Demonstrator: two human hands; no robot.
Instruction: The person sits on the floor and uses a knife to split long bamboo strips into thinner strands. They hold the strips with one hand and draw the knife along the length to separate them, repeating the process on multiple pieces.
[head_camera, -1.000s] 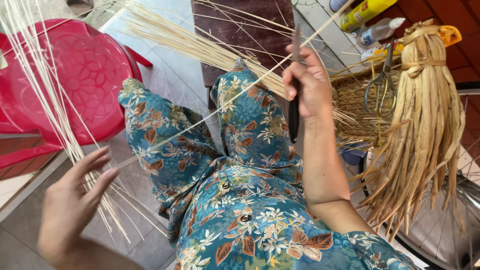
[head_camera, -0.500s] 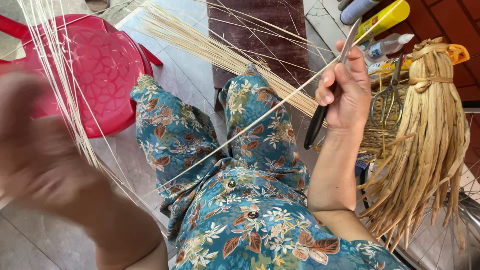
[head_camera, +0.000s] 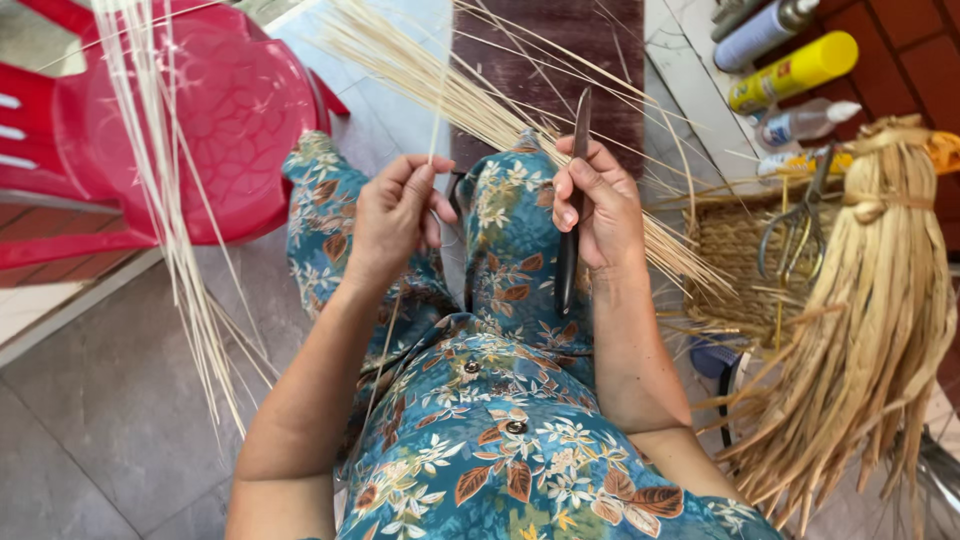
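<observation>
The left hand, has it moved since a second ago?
Yes. The left hand was low by the thin strips in front of the red plastic chair; it has come up and inward over the lap, pinching a thin strip.

A thin pale reed strip (head_camera: 436, 95) is pinched in the left hand (head_camera: 392, 218), left of the right hand (head_camera: 596, 205), in which a dark-handled knife (head_camera: 572, 215) is held upright. A red plastic chair (head_camera: 215, 110) is placed far left, a woven straw basket (head_camera: 735, 270) right, with metal scissors (head_camera: 795, 225) in it and a tied bundle of dried leaves (head_camera: 870, 330) beside it. Spray cans (head_camera: 795, 70) are set behind.
</observation>
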